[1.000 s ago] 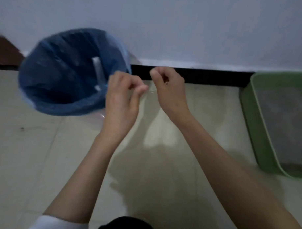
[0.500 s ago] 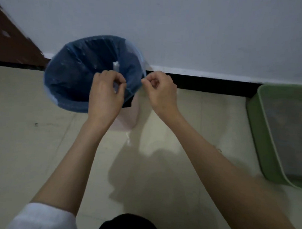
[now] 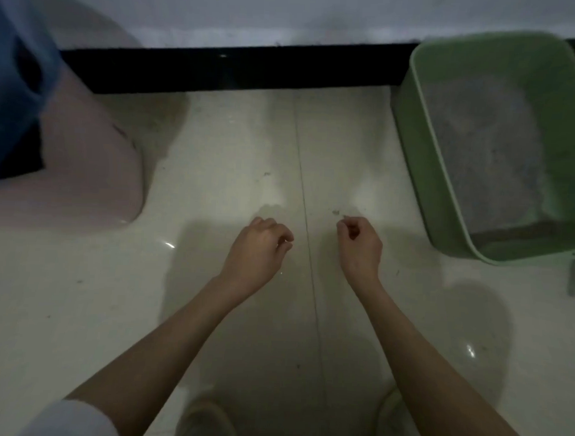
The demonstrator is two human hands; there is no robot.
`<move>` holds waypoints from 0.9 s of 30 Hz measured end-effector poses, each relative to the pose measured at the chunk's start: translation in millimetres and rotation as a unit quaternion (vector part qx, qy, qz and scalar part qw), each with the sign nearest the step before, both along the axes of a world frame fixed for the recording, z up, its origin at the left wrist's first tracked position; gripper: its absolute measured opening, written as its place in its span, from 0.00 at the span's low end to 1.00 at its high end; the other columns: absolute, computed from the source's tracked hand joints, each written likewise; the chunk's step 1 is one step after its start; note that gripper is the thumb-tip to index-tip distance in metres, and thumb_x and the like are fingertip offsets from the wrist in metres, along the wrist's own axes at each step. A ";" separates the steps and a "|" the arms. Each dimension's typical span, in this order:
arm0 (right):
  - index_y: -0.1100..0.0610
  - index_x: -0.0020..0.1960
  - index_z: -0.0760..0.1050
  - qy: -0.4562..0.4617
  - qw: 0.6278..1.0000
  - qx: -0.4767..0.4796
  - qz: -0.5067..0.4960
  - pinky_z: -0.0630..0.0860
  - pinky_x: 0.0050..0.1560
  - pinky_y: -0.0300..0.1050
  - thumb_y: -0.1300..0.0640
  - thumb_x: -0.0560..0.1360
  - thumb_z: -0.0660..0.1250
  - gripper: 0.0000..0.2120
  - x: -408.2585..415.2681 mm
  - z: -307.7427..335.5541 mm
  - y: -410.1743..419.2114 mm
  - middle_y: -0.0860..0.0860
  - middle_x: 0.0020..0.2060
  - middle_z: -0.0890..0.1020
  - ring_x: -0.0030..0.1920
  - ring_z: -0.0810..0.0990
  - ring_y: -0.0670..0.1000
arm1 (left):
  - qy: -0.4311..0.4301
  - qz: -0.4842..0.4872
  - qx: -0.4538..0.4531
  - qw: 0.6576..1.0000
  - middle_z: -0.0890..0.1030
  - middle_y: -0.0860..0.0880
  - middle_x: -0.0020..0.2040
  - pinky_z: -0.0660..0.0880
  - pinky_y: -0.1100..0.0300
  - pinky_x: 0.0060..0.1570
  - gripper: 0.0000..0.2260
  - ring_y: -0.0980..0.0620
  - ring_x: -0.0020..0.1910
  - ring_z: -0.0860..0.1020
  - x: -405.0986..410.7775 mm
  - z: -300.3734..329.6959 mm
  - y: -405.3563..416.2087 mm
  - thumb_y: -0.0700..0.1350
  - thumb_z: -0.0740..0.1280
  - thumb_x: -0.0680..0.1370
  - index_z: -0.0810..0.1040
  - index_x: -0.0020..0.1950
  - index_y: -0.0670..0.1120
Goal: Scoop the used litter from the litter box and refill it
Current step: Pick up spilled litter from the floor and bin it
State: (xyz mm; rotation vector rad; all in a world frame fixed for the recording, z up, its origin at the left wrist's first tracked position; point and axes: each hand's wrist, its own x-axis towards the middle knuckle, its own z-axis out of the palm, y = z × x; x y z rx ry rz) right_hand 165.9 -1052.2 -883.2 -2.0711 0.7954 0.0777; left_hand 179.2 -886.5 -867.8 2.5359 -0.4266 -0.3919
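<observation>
While the dim light blurs the finer detail, we can see at the far left a pink bin [image 3: 86, 165] lined with a blue bag [image 3: 14, 77], standing on the pale tiled floor [image 3: 81, 308] beside the black skirting [image 3: 236, 69]. Near the middle, our left hand [image 3: 257, 249] hovers over the floor with its fingers loosely curled, holding nothing we can make out. Just beside it, across a tile seam, our right hand [image 3: 360, 246] has thumb and forefinger drawn together; whether they pinch anything we cannot tell. At the right sits the green litter box [image 3: 421, 163], grey litter [image 3: 484, 153] inside.
</observation>
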 end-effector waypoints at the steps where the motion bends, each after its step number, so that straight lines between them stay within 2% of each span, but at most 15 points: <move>1: 0.61 0.51 0.78 0.005 1.000 -0.018 -0.004 0.74 0.55 0.48 0.59 0.76 0.63 0.08 0.0 -9.6 -7.9 0.57 0.48 0.81 0.49 0.78 0.55 | 0.005 0.002 0.008 1.000 0.80 0.45 0.47 0.68 0.55 0.51 0.07 0.44 0.51 0.73 3.7 -9.0 -5.9 0.43 0.66 0.76 0.80 0.51 0.44; 4: 0.61 0.51 0.79 0.011 0.997 -0.071 -0.004 0.72 0.57 0.53 0.59 0.75 0.65 0.08 6.6 -30.4 -26.6 0.58 0.47 0.81 0.52 0.77 0.58 | 0.015 -0.008 0.041 0.999 0.78 0.45 0.51 0.65 0.54 0.52 0.09 0.44 0.54 0.71 18.7 -31.4 -27.2 0.45 0.65 0.77 0.80 0.54 0.45; 8: 0.59 0.50 0.80 0.018 0.994 -0.104 -0.003 0.66 0.56 0.47 0.56 0.73 0.68 0.08 12.8 -47.3 -39.4 0.56 0.47 0.80 0.54 0.74 0.57 | 0.002 -0.014 0.060 0.998 0.77 0.45 0.54 0.61 0.55 0.52 0.12 0.43 0.57 0.70 42.0 -53.7 -57.9 0.48 0.67 0.75 0.78 0.56 0.45; 12: 0.59 0.47 0.80 -0.018 0.994 -0.104 -0.010 0.61 0.51 0.40 0.57 0.72 0.69 0.07 11.3 -58.1 -38.2 0.56 0.45 0.80 0.52 0.73 0.57 | -0.028 0.005 0.042 0.999 0.77 0.45 0.51 0.58 0.56 0.49 0.13 0.43 0.54 0.71 58.6 -66.4 -81.8 0.50 0.70 0.71 0.78 0.52 0.45; 14: 0.59 0.47 0.81 -0.037 0.994 -0.097 -0.015 0.61 0.51 0.39 0.58 0.71 0.70 0.07 8.4 -61.7 -37.8 0.56 0.44 0.80 0.51 0.74 0.57 | -0.038 0.003 0.030 0.999 0.77 0.46 0.49 0.56 0.57 0.46 0.12 0.43 0.53 0.72 60.6 -70.2 -89.2 0.50 0.70 0.71 0.79 0.50 0.46; 18: 0.59 0.48 0.82 -0.069 0.993 -0.097 -0.018 0.66 0.53 0.44 0.58 0.70 0.70 0.08 4.4 -66.1 -40.0 0.56 0.43 0.80 0.49 0.74 0.57 | -0.055 0.009 0.001 0.998 0.77 0.49 0.46 0.50 0.61 0.42 0.09 0.45 0.50 0.72 61.1 -75.3 -94.7 0.51 0.69 0.71 0.81 0.46 0.49; 27: 0.52 0.51 0.82 -0.096 0.986 -0.136 0.008 0.56 0.47 0.35 0.54 0.70 0.69 0.10 1.6 -77.3 -36.3 0.53 0.40 0.78 0.47 0.74 0.55 | -0.110 0.005 0.002 0.994 0.77 0.47 0.41 0.56 0.58 0.45 0.09 0.45 0.47 0.72 56.1 -89.1 -102.5 0.49 0.63 0.74 0.81 0.42 0.47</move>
